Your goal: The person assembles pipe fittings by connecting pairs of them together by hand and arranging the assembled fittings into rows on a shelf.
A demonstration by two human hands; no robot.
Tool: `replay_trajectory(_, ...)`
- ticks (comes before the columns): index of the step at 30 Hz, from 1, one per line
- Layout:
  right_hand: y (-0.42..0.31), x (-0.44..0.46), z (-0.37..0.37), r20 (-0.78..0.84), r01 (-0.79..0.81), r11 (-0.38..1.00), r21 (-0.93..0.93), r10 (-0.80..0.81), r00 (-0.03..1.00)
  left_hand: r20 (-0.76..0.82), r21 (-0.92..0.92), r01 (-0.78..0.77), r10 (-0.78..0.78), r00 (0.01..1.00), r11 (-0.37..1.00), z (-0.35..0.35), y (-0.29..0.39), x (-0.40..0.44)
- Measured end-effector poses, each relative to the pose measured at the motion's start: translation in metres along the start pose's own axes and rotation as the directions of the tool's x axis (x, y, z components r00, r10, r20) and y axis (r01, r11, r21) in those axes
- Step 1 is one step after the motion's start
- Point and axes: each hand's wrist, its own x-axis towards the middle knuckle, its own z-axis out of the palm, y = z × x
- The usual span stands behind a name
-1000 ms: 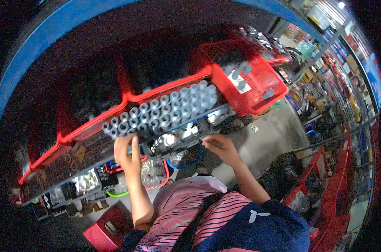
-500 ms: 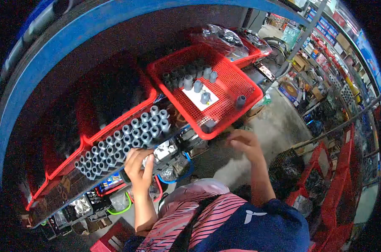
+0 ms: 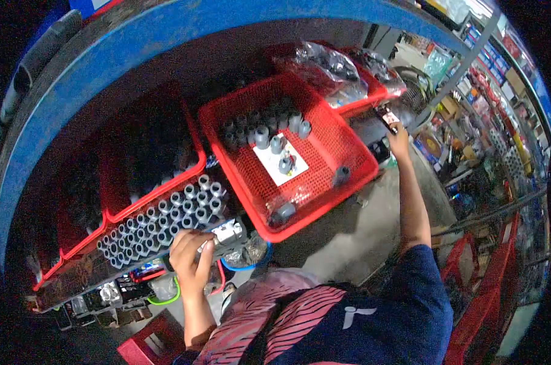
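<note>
Right hand [image 3: 398, 143] at far-right phone [image 3: 389, 117], grip unclear; left hand [image 3: 191, 260] curled by near shelf edge, hold unclear. Gray fittings [image 3: 176, 214] stand rowed left of red basket [image 3: 350, 145]; other fittings [image 3: 262, 139] sit inside it, unrowed.

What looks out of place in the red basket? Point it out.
Two gray fittings sit apart from the main cluster in the red basket, so they look stray. No obvious spill or damage shows.
</note>
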Motion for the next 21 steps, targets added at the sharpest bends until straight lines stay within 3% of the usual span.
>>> replay_trajectory(2,0.013,0.015,0.013,0.067,-0.140,0.950,-0.280,0.165,0.984,-0.018,0.023,0.012,-0.012,1.000,1.000,0.001,0.004,0.001)
replay_trajectory(4,0.021,0.032,0.023,0.155,-0.319,0.805,-0.500,0.445,0.882,-0.014,0.058,0.041,-0.041,0.999,0.997,-0.002,0.005,-0.001)
replay_trajectory(6,0.030,0.034,0.040,0.079,-0.333,0.723,-0.606,0.471,0.879,-0.049,0.086,0.092,-0.088,0.995,0.992,-0.005,0.005,-0.007)
replay_trajectory(8,0.049,0.047,0.054,0.180,-0.288,0.740,-0.608,0.481,0.858,-0.088,0.088,0.090,-0.082,0.993,0.992,-0.008,0.004,-0.011)
replay_trajectory(9,0.056,0.052,0.055,0.237,-0.174,0.816,-0.551,0.353,0.905,-0.089,0.100,0.103,-0.095,0.992,0.990,-0.008,0.004,-0.012)
replay_trajectory(10,0.062,0.064,0.059,0.293,-0.278,0.871,-0.406,0.412,0.863,-0.101,0.071,0.102,-0.095,0.990,0.992,-0.009,0.004,-0.012)
replay_trajectory(12,0.064,0.075,0.054,0.269,-0.078,0.964,-0.254,0.147,0.952,-0.107,0.035,0.110,-0.106,0.989,0.993,-0.006,0.005,-0.007)
replay_trajectory(14,0.048,0.085,0.039,0.208,-0.036,0.986,-0.166,0.071,0.976,0.004,0.052,0.033,-0.034,0.999,0.998,-0.001,0.012,0.013)
replay_trajectory(19,0.057,0.100,0.001,0.276,-0.038,0.997,0.059,0.021,0.961,0.257,0.026,-0.114,0.103,0.961,0.993,0.031,0.025,0.074)
replay_trajectory(21,0.068,0.095,-0.004,0.312,-0.096,0.995,0.003,0.091,0.946,0.363,-0.004,-0.165,0.155,0.919,0.986,0.050,0.026,0.096)
